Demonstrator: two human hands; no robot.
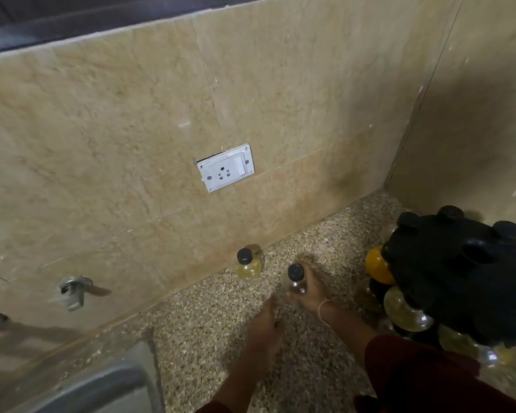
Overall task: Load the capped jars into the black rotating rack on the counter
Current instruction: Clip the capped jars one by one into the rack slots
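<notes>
- The right hand (309,289) curls its fingers round a clear jar (296,281) with a black cap, low over the speckled counter (221,347). I cannot tell if the jar touches the counter.
- The left hand (267,318) is just beside that jar, at its 7 o'clock. It is blurry, so I cannot tell if its fingers are spread or curled.
- A second jar (248,263), yellow inside with a black cap, stands at 10 o'clock from the clear jar, close to the wall (102,144).
- The black rack (465,278) sits at 3 o'clock from the hands, in the corner.
- An orange jar (376,265) and a yellowish jar (401,308) stick out of the rack's near side.
- The rack's right side is cut off. Its lower jars are dark and hard to make out.
- A white socket (225,167) is at 12 o'clock on the wall.
- A metal tap fitting (75,290) is at 9 o'clock.
- A steel sink (102,389) is at 7 o'clock, cut off at the bottom.
- A dark red sleeve (414,377) covers the right arm.
</notes>
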